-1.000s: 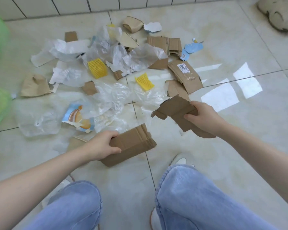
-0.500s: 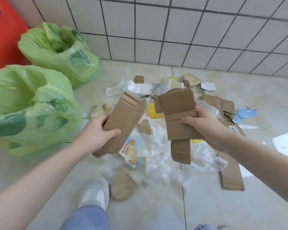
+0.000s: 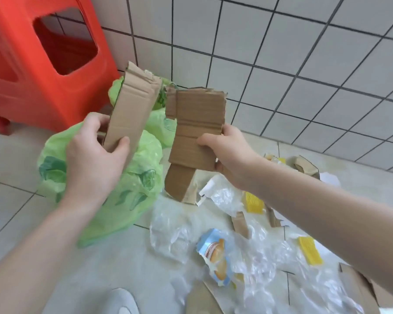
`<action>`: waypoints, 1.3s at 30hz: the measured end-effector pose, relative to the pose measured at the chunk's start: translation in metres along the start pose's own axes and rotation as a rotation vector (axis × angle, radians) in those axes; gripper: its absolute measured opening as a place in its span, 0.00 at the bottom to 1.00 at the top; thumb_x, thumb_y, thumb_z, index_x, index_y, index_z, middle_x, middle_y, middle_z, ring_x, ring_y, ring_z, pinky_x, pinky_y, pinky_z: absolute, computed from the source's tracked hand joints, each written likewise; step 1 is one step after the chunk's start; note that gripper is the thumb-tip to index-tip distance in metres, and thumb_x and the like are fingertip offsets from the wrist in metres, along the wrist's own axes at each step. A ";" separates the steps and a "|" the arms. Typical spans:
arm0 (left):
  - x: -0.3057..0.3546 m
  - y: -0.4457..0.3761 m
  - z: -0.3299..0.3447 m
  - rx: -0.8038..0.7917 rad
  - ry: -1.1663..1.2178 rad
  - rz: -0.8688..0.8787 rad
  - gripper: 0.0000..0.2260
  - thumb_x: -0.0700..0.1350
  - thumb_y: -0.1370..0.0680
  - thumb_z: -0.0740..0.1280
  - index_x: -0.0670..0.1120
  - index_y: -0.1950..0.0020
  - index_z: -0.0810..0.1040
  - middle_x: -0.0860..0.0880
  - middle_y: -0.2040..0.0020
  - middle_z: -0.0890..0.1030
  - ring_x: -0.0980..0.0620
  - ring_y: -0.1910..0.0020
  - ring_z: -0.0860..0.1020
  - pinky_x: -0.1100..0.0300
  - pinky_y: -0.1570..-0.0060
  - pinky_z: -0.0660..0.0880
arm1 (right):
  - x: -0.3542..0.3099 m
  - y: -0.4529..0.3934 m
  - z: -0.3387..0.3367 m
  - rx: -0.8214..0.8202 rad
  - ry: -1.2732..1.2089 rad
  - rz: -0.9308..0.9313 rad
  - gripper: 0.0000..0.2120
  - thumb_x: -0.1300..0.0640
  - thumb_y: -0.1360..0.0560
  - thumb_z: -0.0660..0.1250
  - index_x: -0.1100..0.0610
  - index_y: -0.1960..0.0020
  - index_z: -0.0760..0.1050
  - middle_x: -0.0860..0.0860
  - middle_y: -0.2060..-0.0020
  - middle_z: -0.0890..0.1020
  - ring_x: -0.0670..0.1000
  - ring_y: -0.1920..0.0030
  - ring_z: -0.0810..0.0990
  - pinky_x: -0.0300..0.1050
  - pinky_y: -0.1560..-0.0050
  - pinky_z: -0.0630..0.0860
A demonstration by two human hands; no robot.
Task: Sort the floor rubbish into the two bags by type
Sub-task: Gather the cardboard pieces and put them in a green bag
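My left hand [image 3: 93,155] grips a folded brown cardboard stack [image 3: 132,109], held upright over the near green bag [image 3: 136,182]. My right hand [image 3: 229,152] grips a torn cardboard sheet [image 3: 195,130] with a strip hanging down, just right of that bag. A second green bag [image 3: 161,123] stands behind, mostly hidden by the two cardboard pieces. On the floor to the right lie clear plastic film [image 3: 175,227], a blue snack wrapper [image 3: 216,257], yellow foam pieces [image 3: 310,250] and more cardboard scraps [image 3: 239,224].
A red plastic stool [image 3: 43,64] stands at the back left against the tiled wall [image 3: 281,53]. My shoe [image 3: 120,301] shows at the bottom edge. A large cardboard piece [image 3: 359,291] lies at the lower right.
Both hands carried their cardboard left and up toward the green bags. The view swung left, bringing the red stool in; the left stack now hangs over the near bag.
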State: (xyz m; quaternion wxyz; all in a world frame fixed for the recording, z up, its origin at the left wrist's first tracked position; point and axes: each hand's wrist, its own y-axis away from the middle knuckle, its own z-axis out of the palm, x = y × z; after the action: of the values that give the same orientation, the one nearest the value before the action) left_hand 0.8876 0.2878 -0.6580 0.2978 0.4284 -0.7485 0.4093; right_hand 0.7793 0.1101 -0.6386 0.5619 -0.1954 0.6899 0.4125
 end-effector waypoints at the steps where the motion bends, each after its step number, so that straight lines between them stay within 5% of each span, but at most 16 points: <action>1: -0.003 -0.005 -0.006 0.047 0.000 0.015 0.10 0.40 0.27 0.69 0.48 0.48 0.74 0.54 0.59 0.77 0.56 0.63 0.76 0.58 0.61 0.72 | -0.006 -0.006 0.013 -0.010 -0.019 -0.013 0.14 0.64 0.26 0.64 0.57 0.41 0.72 0.55 0.46 0.81 0.54 0.51 0.82 0.58 0.51 0.82; 9: -0.052 -0.032 -0.024 0.174 0.001 -0.009 0.12 0.41 0.29 0.72 0.49 0.49 0.74 0.52 0.55 0.78 0.49 0.58 0.76 0.57 0.58 0.74 | -0.025 -0.031 0.095 -0.022 -0.164 -0.078 0.18 0.64 0.26 0.65 0.56 0.38 0.69 0.53 0.48 0.80 0.54 0.50 0.81 0.62 0.49 0.80; 15: -0.074 -0.045 -0.024 0.313 0.157 -0.149 0.07 0.42 0.28 0.65 0.48 0.51 0.72 0.57 0.61 0.74 0.62 0.65 0.72 0.70 0.64 0.70 | -0.020 -0.051 0.121 0.019 -0.319 -0.110 0.18 0.65 0.27 0.66 0.56 0.38 0.69 0.52 0.49 0.79 0.53 0.54 0.81 0.63 0.49 0.80; 21: -0.096 -0.048 -0.013 0.120 0.037 -0.283 0.07 0.39 0.27 0.68 0.47 0.51 0.75 0.47 0.53 0.80 0.52 0.57 0.76 0.64 0.61 0.70 | 0.008 -0.071 0.143 -0.001 -0.104 0.072 0.06 0.60 0.26 0.65 0.54 0.53 0.68 0.56 0.51 0.79 0.61 0.45 0.80 0.65 0.49 0.79; 28: -0.100 -0.042 -0.010 0.182 -0.064 0.068 0.08 0.40 0.27 0.70 0.46 0.55 0.72 0.49 0.57 0.76 0.52 0.56 0.75 0.61 0.54 0.71 | 0.018 -0.089 0.172 -0.062 0.017 -0.053 0.11 0.60 0.29 0.64 0.56 0.48 0.68 0.59 0.51 0.79 0.61 0.50 0.80 0.61 0.51 0.80; 31: -0.112 -0.046 -0.004 0.015 -0.206 -0.100 0.08 0.40 0.27 0.71 0.45 0.54 0.72 0.49 0.56 0.77 0.50 0.56 0.75 0.59 0.56 0.68 | 0.021 -0.097 0.183 -0.103 0.301 -0.074 0.13 0.60 0.27 0.64 0.60 0.44 0.69 0.59 0.51 0.78 0.57 0.55 0.78 0.53 0.53 0.80; 35: -0.131 -0.039 -0.001 -0.242 -0.418 -0.229 0.09 0.44 0.26 0.71 0.45 0.51 0.73 0.50 0.57 0.79 0.49 0.56 0.76 0.59 0.60 0.67 | 0.026 -0.104 0.181 -0.189 0.462 -0.026 0.08 0.58 0.24 0.63 0.62 0.50 0.71 0.57 0.60 0.75 0.57 0.56 0.78 0.58 0.49 0.81; 39: -0.134 -0.035 -0.007 -0.250 -0.439 -0.201 0.10 0.46 0.26 0.71 0.46 0.48 0.75 0.53 0.57 0.80 0.53 0.60 0.77 0.64 0.68 0.67 | 0.021 -0.101 0.169 -0.226 0.508 -0.050 0.05 0.60 0.23 0.62 0.62 0.54 0.71 0.57 0.60 0.77 0.56 0.54 0.79 0.59 0.47 0.80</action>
State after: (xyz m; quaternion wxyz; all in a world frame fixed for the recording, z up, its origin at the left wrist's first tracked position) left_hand 0.9806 0.3365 -0.7489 0.2180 0.5387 -0.7938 0.1794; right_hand 0.9513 0.1886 -0.6983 0.3555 -0.3709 0.7532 0.4107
